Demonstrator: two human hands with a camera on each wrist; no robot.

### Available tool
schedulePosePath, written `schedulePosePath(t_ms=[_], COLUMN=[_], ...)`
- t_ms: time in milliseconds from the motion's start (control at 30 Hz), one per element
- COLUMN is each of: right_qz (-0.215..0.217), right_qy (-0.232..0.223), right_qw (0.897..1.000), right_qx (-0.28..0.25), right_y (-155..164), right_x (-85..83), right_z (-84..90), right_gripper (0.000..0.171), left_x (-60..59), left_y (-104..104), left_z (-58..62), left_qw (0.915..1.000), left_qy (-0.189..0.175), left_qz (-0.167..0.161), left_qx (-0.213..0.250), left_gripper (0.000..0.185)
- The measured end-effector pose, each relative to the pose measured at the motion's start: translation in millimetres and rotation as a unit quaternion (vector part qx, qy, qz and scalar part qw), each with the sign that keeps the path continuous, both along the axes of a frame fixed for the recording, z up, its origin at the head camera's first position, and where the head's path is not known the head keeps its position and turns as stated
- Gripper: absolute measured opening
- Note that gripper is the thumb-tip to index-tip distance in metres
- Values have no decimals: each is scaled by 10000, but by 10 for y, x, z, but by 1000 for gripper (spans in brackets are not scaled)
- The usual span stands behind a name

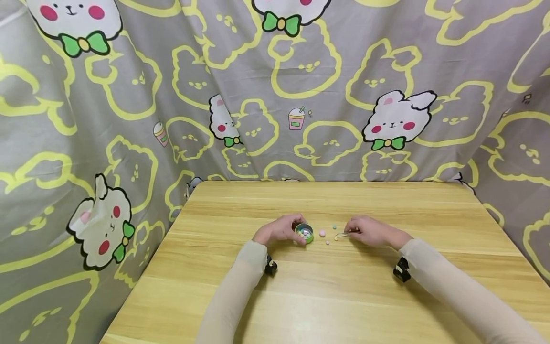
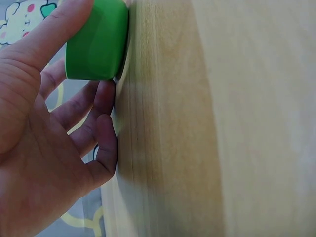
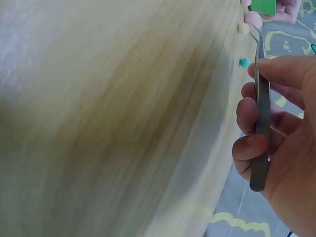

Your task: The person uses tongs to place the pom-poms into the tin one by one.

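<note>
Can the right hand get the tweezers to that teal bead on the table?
Probably yes: the right hand holds the tweezers close to the teal bead, with only bare table between.

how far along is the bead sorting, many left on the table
Partly done: the green cup, held by the left hand, already has several small balls inside. In hand: the right hand grips tweezers with the tips at a yellowish ball. Left: about four loose balls lie on the table, including a pink ball and a teal ball.
</note>
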State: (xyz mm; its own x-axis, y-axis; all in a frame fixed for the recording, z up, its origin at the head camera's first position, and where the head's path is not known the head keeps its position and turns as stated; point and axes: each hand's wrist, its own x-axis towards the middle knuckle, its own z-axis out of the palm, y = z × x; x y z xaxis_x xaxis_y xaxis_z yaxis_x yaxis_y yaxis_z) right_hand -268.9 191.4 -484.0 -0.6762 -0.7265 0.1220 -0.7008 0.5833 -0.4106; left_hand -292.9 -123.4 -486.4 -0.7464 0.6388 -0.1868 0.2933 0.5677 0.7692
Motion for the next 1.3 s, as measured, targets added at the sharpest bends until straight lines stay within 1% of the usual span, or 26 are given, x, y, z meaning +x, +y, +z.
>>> schedulePosePath(t_ms=[100, 367, 667, 967, 1133, 1300], right_qz=[13, 103, 184, 73, 89, 180], right_qy=[-35, 42, -34, -136, -17, 206], right_qw=[10000, 9999, 9998, 9998, 9998, 9992], right_qx=[-2, -3, -30, -89, -154, -284], right_y=[0, 1, 5, 4, 23, 52], right_x=[-6, -25, -34, -45, -73, -103], right_z=[-5, -56, -69, -47, -52, -66], right_gripper=[10, 10, 11, 10, 11, 12], left_x=[-1, 3, 7, 2, 5, 9], left_y=[1, 4, 7, 6, 5, 11], left_z=[1, -18, 1, 16, 22, 17], left_qw=[10000, 9999, 10000, 10000, 10000, 10000], left_qy=[-29, -55, -3, 45, 39, 56], left_qz=[32, 67, 56, -12, 10, -21], left_qx=[28, 75, -47, -41, -64, -69], left_gripper=[46, 46, 46, 45, 45, 45])
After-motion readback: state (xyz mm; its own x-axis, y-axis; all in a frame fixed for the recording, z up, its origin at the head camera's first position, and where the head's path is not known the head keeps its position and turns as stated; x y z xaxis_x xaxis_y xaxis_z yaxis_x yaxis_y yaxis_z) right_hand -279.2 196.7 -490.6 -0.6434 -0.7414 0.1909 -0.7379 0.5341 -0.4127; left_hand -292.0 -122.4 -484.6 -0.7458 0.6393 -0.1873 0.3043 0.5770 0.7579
